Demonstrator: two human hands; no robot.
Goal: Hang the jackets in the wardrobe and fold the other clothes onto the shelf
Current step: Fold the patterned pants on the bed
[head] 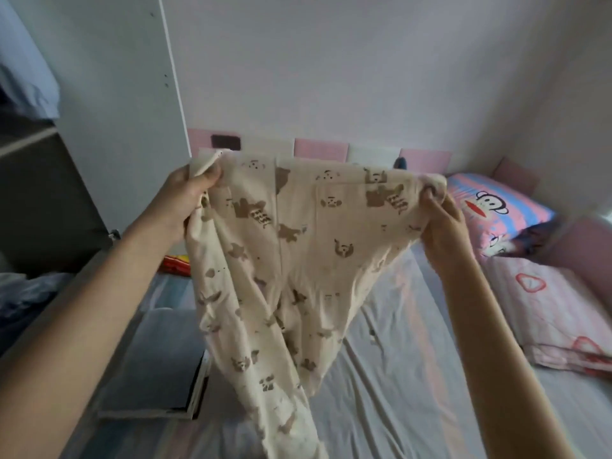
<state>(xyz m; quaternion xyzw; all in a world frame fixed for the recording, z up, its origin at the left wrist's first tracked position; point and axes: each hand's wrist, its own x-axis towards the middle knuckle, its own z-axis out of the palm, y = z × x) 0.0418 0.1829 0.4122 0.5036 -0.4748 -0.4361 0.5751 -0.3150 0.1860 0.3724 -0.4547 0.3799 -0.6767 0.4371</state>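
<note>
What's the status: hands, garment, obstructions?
Both busy: left hand and right hand grip the top corners of the cream bear-print garment. It hangs spread over the bed, unfolded. A grey flat item lies on it, lower left.

A single head-worn view — wide-angle, looking forward and down over the bed [397, 342], close to the raised forearms.

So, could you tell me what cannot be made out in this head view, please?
Head view only:
cream printed garment: lower end cut off by bottom edge.
red and yellow item: mostly behind the garment.
dark blue thing at headboard: mostly behind garment's top edge.
wardrobe contents: dark, blurred, cut by left edge.
</note>
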